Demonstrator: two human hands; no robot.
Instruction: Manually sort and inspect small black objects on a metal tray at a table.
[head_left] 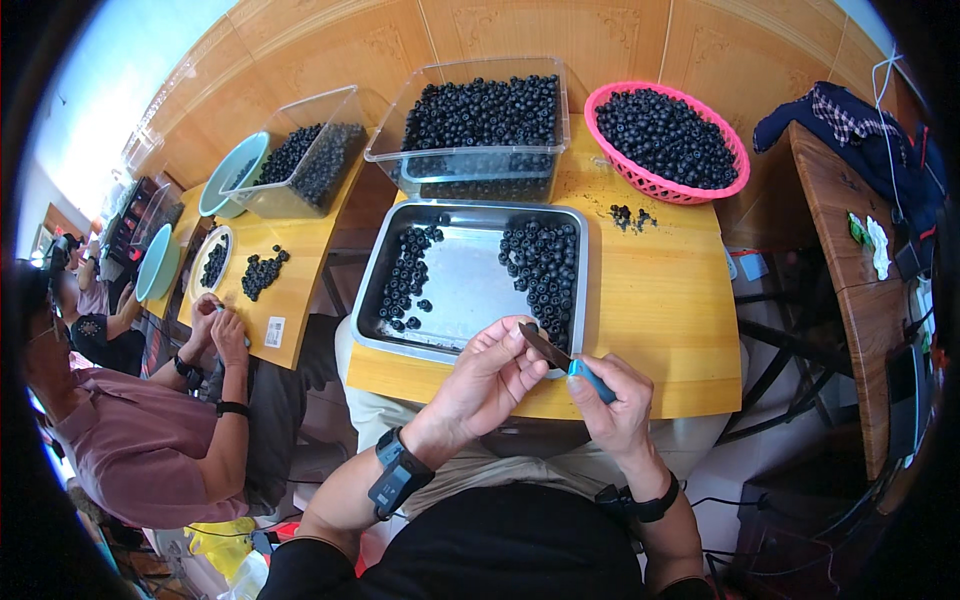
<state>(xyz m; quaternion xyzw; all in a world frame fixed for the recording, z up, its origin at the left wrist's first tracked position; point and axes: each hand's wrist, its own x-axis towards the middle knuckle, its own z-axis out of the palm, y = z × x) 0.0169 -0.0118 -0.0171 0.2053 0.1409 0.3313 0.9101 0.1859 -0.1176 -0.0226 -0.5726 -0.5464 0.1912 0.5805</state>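
Observation:
My right hand (618, 400) is closed round the blue handle of a small knife (545, 346). Its dark blade points left and away from me, the tip at the fingertips of my left hand (490, 370). The thumb and forefinger of that hand are pinched together; what they hold is too small to make out. Both hands are over the near edge of a metal tray (470, 212). Inside it lie small, round, black berry-like pieces, a loose group (405, 275) on the left and a denser heap (545, 265) on the right.
Behind the tray stand a clear plastic bin (470, 163) and a pink basket (740, 165), both full of black pieces. Dark crumbs (632, 218) lie on the yellow table (660, 300). At left, a co-worker (150, 430) works at another table. A brown table (840, 240) stands right.

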